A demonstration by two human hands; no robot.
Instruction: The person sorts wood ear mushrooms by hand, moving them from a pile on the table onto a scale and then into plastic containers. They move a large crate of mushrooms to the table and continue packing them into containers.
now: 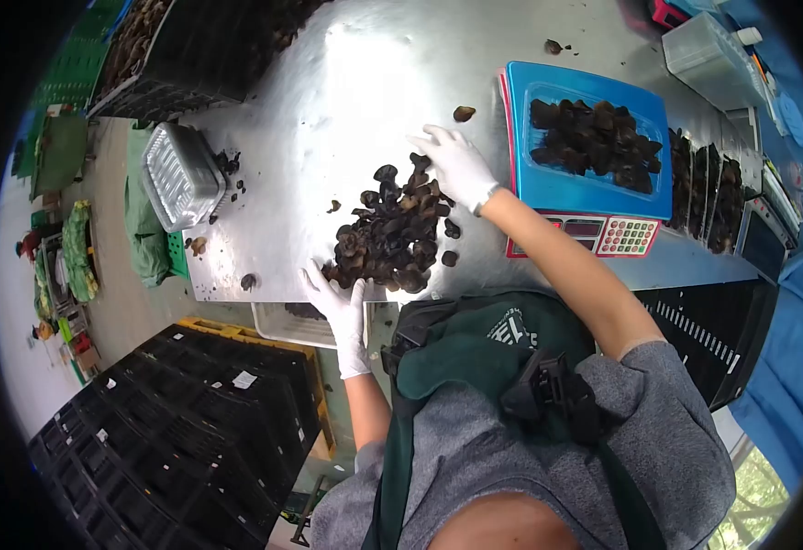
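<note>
A loose heap of dark brown wood ear mushrooms (392,234) lies on the shiny metal table (282,174). At the heap's near left edge is my left hand (339,316), white-gloved, with thumb and fingers apart. My right hand (458,170), also gloved, reaches over the far right side of the heap, its fingers spread and touching or close to the top pieces. Just right of it stands a blue-topped scale (585,197), bearing a clear tray of mushrooms (594,137). Neither hand appears to hold anything.
Stacked clear plastic trays (181,179) stand at the table's left edge. Filled trays (708,188) line up right of the scale, near a clear box (713,60). Black crates (190,73) rise at the back left; more crates (181,412) are stacked below left.
</note>
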